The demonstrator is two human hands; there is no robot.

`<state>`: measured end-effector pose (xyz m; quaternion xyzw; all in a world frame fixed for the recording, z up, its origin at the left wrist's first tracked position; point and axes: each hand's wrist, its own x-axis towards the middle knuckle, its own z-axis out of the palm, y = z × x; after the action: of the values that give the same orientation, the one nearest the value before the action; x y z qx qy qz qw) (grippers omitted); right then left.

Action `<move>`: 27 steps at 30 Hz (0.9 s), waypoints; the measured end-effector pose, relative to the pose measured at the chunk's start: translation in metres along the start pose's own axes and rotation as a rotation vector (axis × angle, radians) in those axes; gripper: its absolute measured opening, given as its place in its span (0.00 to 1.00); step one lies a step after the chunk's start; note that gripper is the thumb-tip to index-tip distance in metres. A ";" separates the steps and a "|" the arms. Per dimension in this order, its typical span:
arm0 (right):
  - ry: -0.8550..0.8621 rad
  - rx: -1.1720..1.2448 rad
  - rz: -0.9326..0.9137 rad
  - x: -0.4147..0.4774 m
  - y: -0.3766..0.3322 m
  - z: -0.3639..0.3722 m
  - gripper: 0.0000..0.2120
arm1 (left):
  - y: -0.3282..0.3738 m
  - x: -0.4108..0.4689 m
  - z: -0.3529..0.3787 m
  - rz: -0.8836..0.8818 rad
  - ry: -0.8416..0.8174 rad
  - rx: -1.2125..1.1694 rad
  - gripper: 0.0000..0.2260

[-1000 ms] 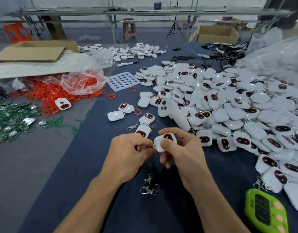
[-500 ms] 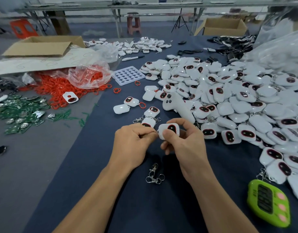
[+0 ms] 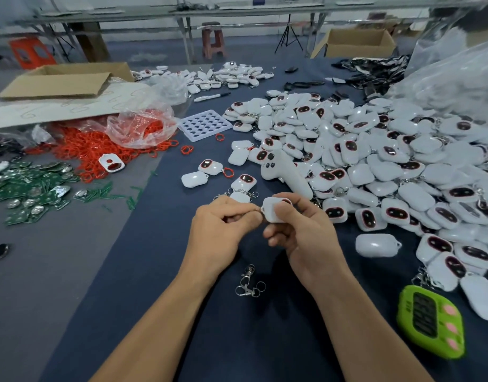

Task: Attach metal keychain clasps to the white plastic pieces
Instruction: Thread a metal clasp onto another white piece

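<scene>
Holds a white plastic piece point(image 3: 273, 210) in the curled right hand point(image 3: 306, 239), thumb across its face. Pinches that piece's left corner with the fingertips of the left hand point(image 3: 222, 232). Just below both hands, loose metal clasps point(image 3: 248, 283) on the dark cloth point(image 3: 265, 343). Right of the hands, a heap of white pieces point(image 3: 375, 161); lower right, a green device point(image 3: 430, 326).

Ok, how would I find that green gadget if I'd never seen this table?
Start at the heap of white plastic pieces covering the right side of the dark blue table. Follow its near edge down to the lower right of the view, where the green gadget lies flat. It is the only lime-green thing, with a dark panel and three pink buttons.
</scene>
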<state>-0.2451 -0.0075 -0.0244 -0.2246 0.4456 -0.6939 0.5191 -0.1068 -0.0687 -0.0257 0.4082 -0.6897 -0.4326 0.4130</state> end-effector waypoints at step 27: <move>0.054 -0.058 0.024 0.002 0.004 0.002 0.09 | 0.008 -0.010 0.005 0.026 0.036 0.074 0.04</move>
<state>-0.2423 -0.0100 -0.0266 -0.2155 0.4822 -0.6801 0.5084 -0.1098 -0.0554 -0.0215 0.4218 -0.7030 -0.3937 0.4157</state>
